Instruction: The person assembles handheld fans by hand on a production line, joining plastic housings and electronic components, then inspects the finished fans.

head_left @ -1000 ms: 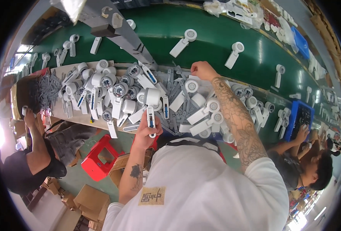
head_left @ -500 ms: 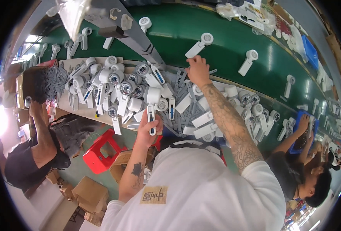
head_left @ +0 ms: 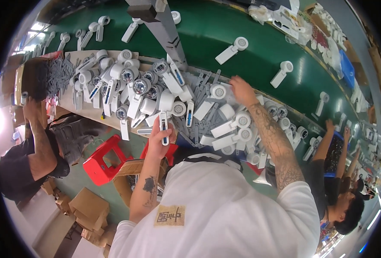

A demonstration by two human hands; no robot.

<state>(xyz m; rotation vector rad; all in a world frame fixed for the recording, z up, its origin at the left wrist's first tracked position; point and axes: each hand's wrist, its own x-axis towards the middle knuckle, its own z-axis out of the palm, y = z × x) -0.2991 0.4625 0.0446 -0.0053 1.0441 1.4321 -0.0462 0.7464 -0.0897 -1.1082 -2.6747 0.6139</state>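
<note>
A white handheld fan (head_left: 166, 102) is upright in my left hand (head_left: 158, 137), whose fingers wrap round its handle. The handle has an open slot facing me. My right hand (head_left: 243, 91) hovers by the near edge of the green conveyor belt (head_left: 207, 38), its fingers loosely extended and nothing visible in them. Below it lies a white fan with a round grille (head_left: 218, 91). Between my hands spreads a pile of grey strip-like handle pieces (head_left: 197, 122). Many more white fans (head_left: 141, 87) are heaped to the left, some with clear-fronted heads and bare handle slots.
Finished-looking fans (head_left: 241, 44) lie spaced along the belt. A grey metal post (head_left: 169, 34) rises at its near side. A red stool (head_left: 102, 159) and cardboard boxes (head_left: 89, 206) stand lower left. Co-workers sit on both sides; one at right reaches over a blue tray (head_left: 334, 157).
My right hand has drawn back from the belt fan and moved right and nearer. My left hand keeps the fan, a little lower. Fans on the belt have shifted rightward.
</note>
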